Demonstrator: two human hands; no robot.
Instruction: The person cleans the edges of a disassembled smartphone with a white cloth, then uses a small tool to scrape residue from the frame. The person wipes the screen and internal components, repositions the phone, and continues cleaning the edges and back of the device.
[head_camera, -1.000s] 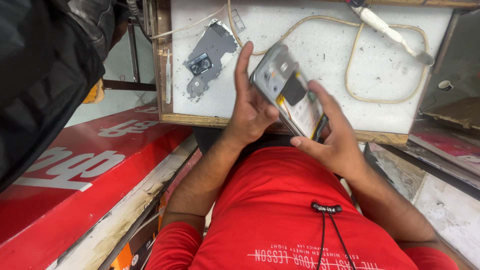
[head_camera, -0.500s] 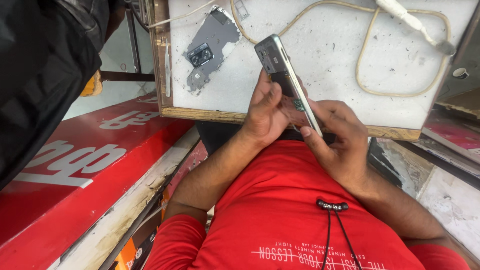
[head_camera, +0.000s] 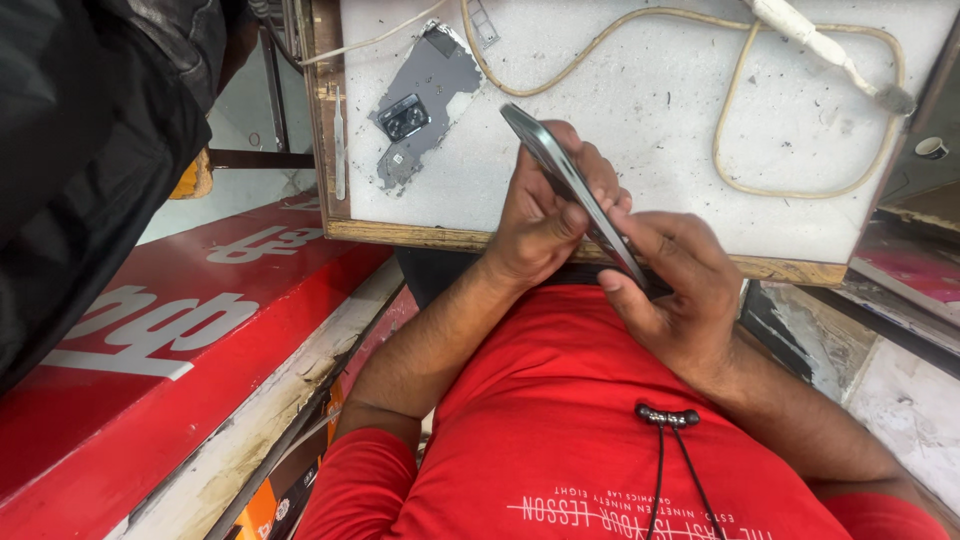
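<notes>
I hold a dark, slim phone (head_camera: 560, 170) edge-on over the front edge of the white workbench (head_camera: 640, 90). My left hand (head_camera: 545, 215) grips its left side, thumb pressed against the edge. Around the phone's lower end my right hand (head_camera: 675, 285) is closed, index finger laid along the frame. A grey phone back cover (head_camera: 425, 95) with a camera module lies flat on the bench to the upper left of my hands.
A beige cable (head_camera: 740, 110) loops across the bench to a white tool (head_camera: 815, 40) at the top right. Tweezers (head_camera: 340, 145) lie along the bench's left edge. A red signboard (head_camera: 170, 330) is at left, and a person's dark sleeve (head_camera: 90, 130) hangs above it.
The phone has turned from showing its open back to edge-on. Both hands have shifted closer around it, and my view has moved slightly.
</notes>
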